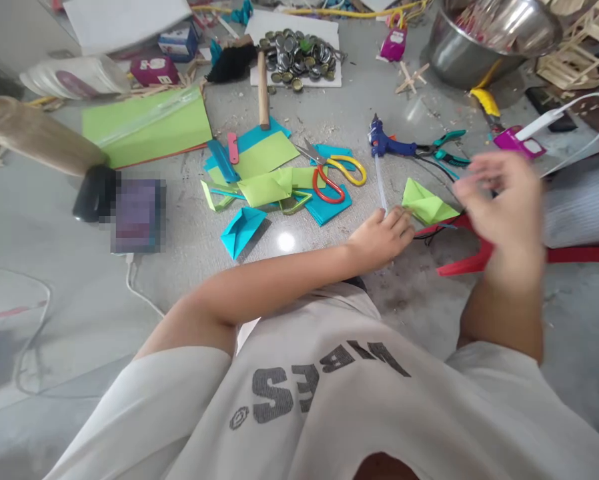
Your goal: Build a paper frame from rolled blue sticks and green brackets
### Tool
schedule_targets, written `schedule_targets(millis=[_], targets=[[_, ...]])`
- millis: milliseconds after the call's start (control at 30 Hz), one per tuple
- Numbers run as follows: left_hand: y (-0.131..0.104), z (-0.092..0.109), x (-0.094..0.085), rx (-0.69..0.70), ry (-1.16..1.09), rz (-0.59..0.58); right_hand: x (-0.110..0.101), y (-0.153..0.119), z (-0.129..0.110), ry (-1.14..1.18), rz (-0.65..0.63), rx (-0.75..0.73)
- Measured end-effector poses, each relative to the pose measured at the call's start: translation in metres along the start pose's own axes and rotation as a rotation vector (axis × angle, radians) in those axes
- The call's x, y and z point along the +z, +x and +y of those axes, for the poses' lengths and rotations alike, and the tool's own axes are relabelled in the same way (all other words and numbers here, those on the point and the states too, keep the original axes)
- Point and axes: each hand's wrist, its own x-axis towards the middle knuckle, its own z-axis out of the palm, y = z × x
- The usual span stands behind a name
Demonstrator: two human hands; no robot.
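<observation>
From the head view, the action sits close to the near edge of the tabletop [344, 110], toward its right end: here lies the green folded paper [425, 201], its creased flaps peaked up in the middle. The left hand [382, 239] comes in palm down, fingertips right at the paper's left side, perhaps there to steady it; whether they press or pinch, I can't tell. Up goes the eye to the right hand [507, 200], raised beyond the paper's right side, fingers bent, all blur; what it holds, if anything, can't be made out. The two hands are well apart, the paper between them.

Just past it, the glue gun [380, 141] points its nozzle at the far edge, likely so the tip faces away from the fingers, while a clear glue stick [381, 183] trails out toward the near edge. Pliers [444, 148] lie beside its handle. Left of that, the scissors [322, 160] rest over paper pieces, loops toward the near edge, probably for an easy pick-up. And at the far edge, bottle caps [302, 57] heap on a white board [259, 28], which presumably keeps them gathered.
</observation>
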Motion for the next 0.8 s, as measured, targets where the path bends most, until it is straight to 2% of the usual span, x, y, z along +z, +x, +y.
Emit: schedule_targets(millis=[67, 167, 233, 267, 333, 400, 433, 500, 567, 600, 633, 700, 767, 800], targets=[[-0.022, 0.005, -0.005, 0.023, 0.074, 0.126, 0.014, -0.021, 0.018, -0.006, -0.054, 0.075], [-0.083, 0.007, -0.019, -0.039, 0.040, 0.284, 0.036, -0.036, 0.031, 0.022, -0.097, 0.114], [-0.131, 0.003, -0.028, -0.228, 0.040, 0.363, 0.044, -0.036, 0.032, 0.078, -0.088, 0.157], [-0.152, 0.000, -0.031, -0.372, 0.070, 0.401, 0.045, -0.035, 0.030, 0.104, -0.088, 0.193], [-0.185, -0.010, -0.033, -0.769, 0.097, 0.358, 0.044, -0.033, 0.027, 0.125, -0.086, 0.257], [-0.202, -0.023, -0.032, -1.083, 0.032, 0.214, 0.041, -0.034, 0.023, 0.121, -0.074, 0.284], [-0.206, -0.029, -0.031, -1.178, -0.026, 0.125, 0.039, -0.034, 0.021, 0.118, -0.064, 0.289], [-0.209, -0.040, -0.030, -1.255, -0.139, -0.034, 0.035, -0.037, 0.016, 0.142, -0.034, 0.294], [-0.212, -0.047, -0.026, -1.268, -0.219, -0.080, 0.033, -0.040, 0.006, 0.244, -0.001, 0.287], [-0.214, -0.048, -0.024, -1.281, -0.259, -0.032, 0.033, -0.042, -0.002, 0.324, 0.020, 0.279], [-0.217, -0.048, -0.020, -1.299, -0.318, 0.071, 0.035, -0.045, -0.014, 0.421, 0.040, 0.268], [-0.222, -0.045, -0.012, -1.325, -0.531, 0.405, 0.045, -0.053, -0.047, 0.652, 0.070, 0.244], [-0.222, -0.039, -0.003, -1.278, -0.850, 0.785, 0.063, -0.066, -0.089, 0.931, 0.035, 0.219], [-0.220, -0.034, 0.000, -1.228, -1.014, 0.928, 0.074, -0.074, -0.112, 1.049, -0.066, 0.223]])
